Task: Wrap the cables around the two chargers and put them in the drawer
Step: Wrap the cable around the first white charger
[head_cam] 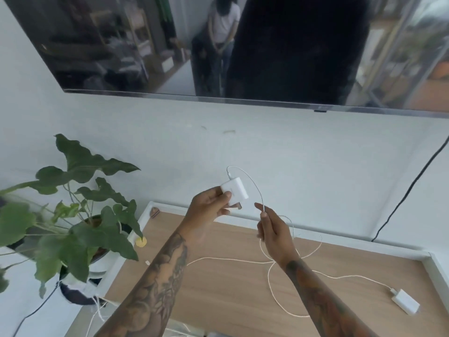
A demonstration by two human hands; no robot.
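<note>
My left hand (211, 203) grips a white charger (237, 190) and holds it up above the wooden cabinet top (218, 288). Its thin white cable (255, 186) arcs out of the charger's top and runs down into my right hand (272, 229), which pinches it between the fingers. Below that hand the cable falls in loose loops (286, 259) onto the wood. A second white charger (405, 300) lies flat near the right edge, and its own cable (352, 277) trails left across the surface. No drawer is in view.
A leafy potted plant (80, 215) stands at the left, beside the cabinet. A large wall-mounted TV (218, 45) hangs above. A black cord (410, 186) runs down the wall at the right. A small yellow disc (141, 242) sits at the cabinet's left rim.
</note>
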